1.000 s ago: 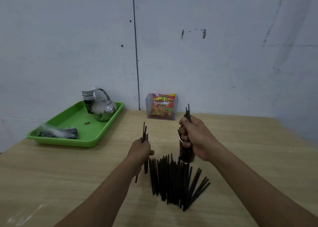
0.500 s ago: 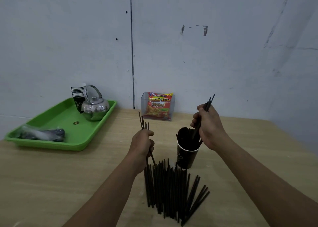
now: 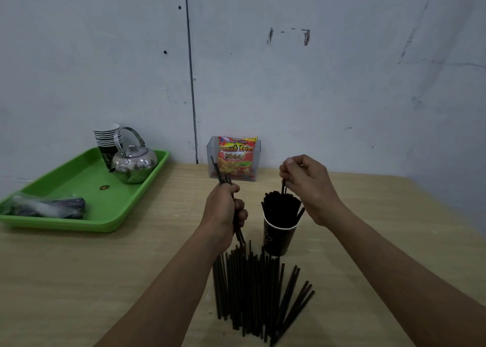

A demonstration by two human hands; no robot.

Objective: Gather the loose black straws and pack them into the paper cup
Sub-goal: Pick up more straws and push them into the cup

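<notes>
Right of centre, the right hand [image 3: 307, 186] pinches seemingly one straw [image 3: 283, 188] over the crowded cup [image 3: 278, 239]; the left hand [image 3: 223, 212] grips a bundle [image 3: 224, 178]. Best lowered upright into a gap. The pile [image 3: 249, 294] lies lower centre.

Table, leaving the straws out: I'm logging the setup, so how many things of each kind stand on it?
Tray: 1
Kettle: 1
Cup stack: 1
Cup with straws: 1
Snack pack: 1
Clear box: 1
Bag: 1
Small disc: 1
Total: 8
</notes>
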